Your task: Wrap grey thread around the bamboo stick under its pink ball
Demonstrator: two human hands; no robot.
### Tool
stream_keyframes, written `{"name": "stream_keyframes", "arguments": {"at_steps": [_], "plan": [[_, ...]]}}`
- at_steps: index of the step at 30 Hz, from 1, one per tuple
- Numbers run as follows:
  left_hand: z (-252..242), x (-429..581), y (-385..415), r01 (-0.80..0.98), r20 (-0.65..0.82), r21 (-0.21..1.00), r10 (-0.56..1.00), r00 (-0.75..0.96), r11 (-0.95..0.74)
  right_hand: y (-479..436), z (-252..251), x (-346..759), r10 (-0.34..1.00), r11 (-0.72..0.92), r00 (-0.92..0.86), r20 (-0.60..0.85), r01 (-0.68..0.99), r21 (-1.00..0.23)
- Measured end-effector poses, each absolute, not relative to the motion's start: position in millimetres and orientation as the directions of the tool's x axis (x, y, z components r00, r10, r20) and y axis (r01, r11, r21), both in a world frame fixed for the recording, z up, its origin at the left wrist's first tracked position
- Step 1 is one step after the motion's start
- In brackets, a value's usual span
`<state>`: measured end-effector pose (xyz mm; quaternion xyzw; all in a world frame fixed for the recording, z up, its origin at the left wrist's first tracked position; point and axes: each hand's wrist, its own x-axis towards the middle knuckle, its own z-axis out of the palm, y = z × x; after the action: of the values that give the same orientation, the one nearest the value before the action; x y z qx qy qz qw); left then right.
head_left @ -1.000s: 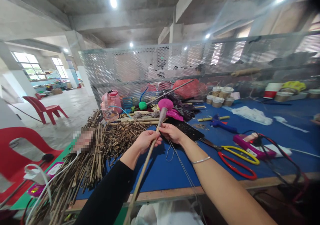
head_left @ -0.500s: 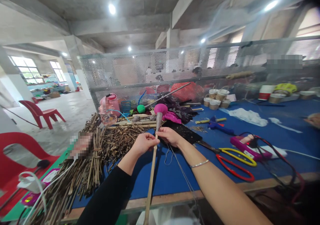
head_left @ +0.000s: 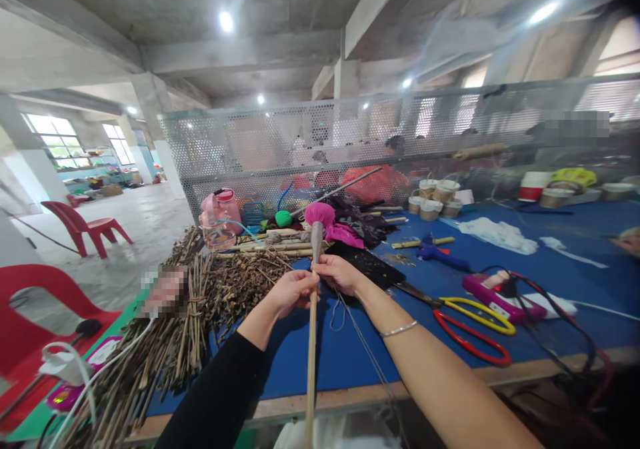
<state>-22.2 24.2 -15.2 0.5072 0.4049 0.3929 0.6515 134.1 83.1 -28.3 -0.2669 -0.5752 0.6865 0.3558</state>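
A long thin wooden stick (head_left: 311, 362) rises from below the table edge, and both my hands grip it. Its top carries a round pink fabric head (head_left: 320, 214) over a grey wrapped neck. My left hand (head_left: 291, 292) is closed around the stick just under the grey wrap. My right hand (head_left: 339, 273) pinches the stick from the right at the same height, and a thin thread (head_left: 356, 326) hangs from it down across the blue table (head_left: 345, 349).
A heap of dry twigs and bundled stalks (head_left: 200, 316) lies left of my hands. Red and yellow scissors (head_left: 467, 326), a blue glue gun (head_left: 440, 252), a pink tool (head_left: 500, 296), white cloth (head_left: 495, 232) and several cups (head_left: 435, 199) lie right. Perforated mesh screen (head_left: 350, 136) behind; red chairs (head_left: 83, 226) left.
The stick has swung from a slant to nearly upright, its lower end moving right. The pink head shifted slightly left. Both hands kept their grip.
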Motion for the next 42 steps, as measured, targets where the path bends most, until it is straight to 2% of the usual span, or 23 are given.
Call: {"name": "stream_keyframes", "arguments": {"at_steps": [4, 11, 18, 23, 26, 33, 39, 42], "plan": [[-18.9, -21.4, 27.6, -0.04, -0.105, 0.992, 0.964, 0.245, 0.118, 84.8, -30.9, 134.2, 0.818, -0.042, -0.572, 0.056, -0.157, -0.987], [-11.0, -22.6, 23.4, -0.233, -0.155, 0.932, 0.886, 0.437, 0.278, 80.2, -21.7, 137.7, 0.765, -0.113, -0.643, 0.04, -0.196, -0.974], [-20.2, -21.7, 27.8, -0.06, -0.126, 0.987, 0.948, 0.294, 0.15, 80.9, -25.2, 134.4, 0.815, -0.055, -0.579, 0.034, -0.135, -0.989], [-12.7, -23.1, 23.2, -0.176, -0.144, 0.955, 0.892, 0.428, 0.239, 78.3, -23.4, 132.7, 0.787, -0.119, -0.615, 0.032, -0.204, -0.972], [-11.3, -22.3, 20.9, -0.182, -0.181, 0.936, 0.854, 0.489, 0.302, 76.6, -21.8, 132.2, 0.776, -0.125, -0.63, 0.027, -0.196, -0.972], [-18.9, -21.2, 26.5, -0.102, -0.132, 0.98, 0.942, 0.309, 0.171, 77.0, -21.8, 131.3, 0.805, -0.053, -0.592, 0.018, -0.103, -0.993], [-14.3, -23.1, 25.4, -0.208, -0.156, 0.938, 0.872, 0.464, 0.278, 79.8, -22.6, 137.5, 0.751, -0.169, -0.66, -0.016, -0.168, -0.971], [-15.0, -23.0, 24.9, -0.213, -0.187, 0.924, 0.862, 0.472, 0.317, 80.5, -25.2, 137.0, 0.754, -0.157, -0.657, -0.001, -0.179, -0.971]]}}
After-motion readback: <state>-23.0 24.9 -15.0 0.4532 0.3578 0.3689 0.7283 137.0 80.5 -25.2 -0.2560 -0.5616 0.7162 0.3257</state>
